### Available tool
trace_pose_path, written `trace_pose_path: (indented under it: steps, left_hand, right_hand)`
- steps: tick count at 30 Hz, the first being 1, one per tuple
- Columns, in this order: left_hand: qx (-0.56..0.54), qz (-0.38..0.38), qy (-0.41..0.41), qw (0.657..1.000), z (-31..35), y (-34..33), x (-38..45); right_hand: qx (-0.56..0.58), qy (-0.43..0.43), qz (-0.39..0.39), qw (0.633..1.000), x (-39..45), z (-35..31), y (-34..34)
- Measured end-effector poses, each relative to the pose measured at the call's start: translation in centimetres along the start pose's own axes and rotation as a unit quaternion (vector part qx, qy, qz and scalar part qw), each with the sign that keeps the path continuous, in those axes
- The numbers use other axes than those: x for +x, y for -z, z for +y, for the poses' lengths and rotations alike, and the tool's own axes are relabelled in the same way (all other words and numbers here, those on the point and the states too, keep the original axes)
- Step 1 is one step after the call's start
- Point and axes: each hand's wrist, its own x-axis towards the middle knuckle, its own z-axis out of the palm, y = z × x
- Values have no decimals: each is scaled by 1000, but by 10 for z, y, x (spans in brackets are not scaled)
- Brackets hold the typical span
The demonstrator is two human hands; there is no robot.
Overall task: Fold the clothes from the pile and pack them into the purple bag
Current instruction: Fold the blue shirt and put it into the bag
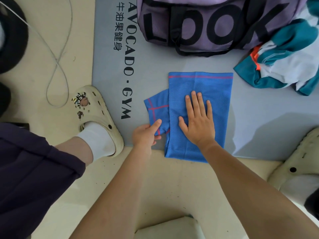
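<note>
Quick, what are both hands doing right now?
Left hand: pinching the sleeve of the blue mesh shirt with red stitching.
Right hand: open, pressing flat on that shirt.

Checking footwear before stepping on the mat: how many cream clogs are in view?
2: left clog beside the mat's left edge, worn over a white sock; right clog at the frame's right edge, partly cut off.

Grey gym mat [250,121] on floor — blue shirt [198,83], purple bag [215,28], clothes pile [284,62]
</note>
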Motion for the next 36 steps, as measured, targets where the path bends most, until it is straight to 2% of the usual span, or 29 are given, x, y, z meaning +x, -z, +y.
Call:
trace_pose_path:
  steps: [3, 6, 9, 12, 14, 16, 17, 19, 22, 25, 27, 29, 31, 33, 36]
  left_hand:
    - [-28, -7, -8, 1000, 1, -3, -1]
    - [-69, -10, -54, 996, 2, -4, 0]
    - [-88, -5, -78, 993, 2, -4, -2]
    - [-110, 10, -59, 992, 4, -4, -3]
    - [-130, 12, -13, 991, 7, 0, -1]
    - [-133, -8, 25, 991, 11, 5, 1]
    - [-120, -25, 28, 992, 13, 7, 2]
    - [-69, -50, -16, 996, 17, 9, 3]
    - [-47, -87, -153, 983, 25, 4, -5]
    - [15, -218, -210, 953, 31, -4, -14]
    - [64, -319, -195, 925, 34, -4, -15]
    - [80, -325, -181, 925, 35, 0, -10]
    - [60, -235, -163, 956, 33, 5, -4]
    - [59, -113, -157, 979, 29, 6, 4]
    - [84, 7, -185, 979, 21, 2, 17]
  right_hand:
    - [1, -1, -5, 1000, 0, -1, 3]
    - [16, 5, -3, 1000, -1, -1, 10]
    - [65, 10, 33, 997, 0, -3, 25]
    - [159, -15, 97, 982, 4, -8, 44]
    - [279, -72, 49, 956, 9, -14, 57]
    - [413, -161, -73, 893, 16, -21, 66]
    - [480, -201, -128, 844, 19, -25, 70]
    - [577, -254, -201, 750, 23, -31, 74]
    - [651, -285, -228, 665, 24, -36, 77]
    - [690, -317, -235, 607, 21, -30, 76]
    - [680, -336, -251, 601, 17, -25, 73]
    - [652, -368, -239, 618, 14, -23, 67]
    - [632, -395, -200, 636, 12, -24, 62]
    - [621, -395, -157, 659, 11, -25, 60]
    - [609, -381, -114, 687, 3, -19, 60]
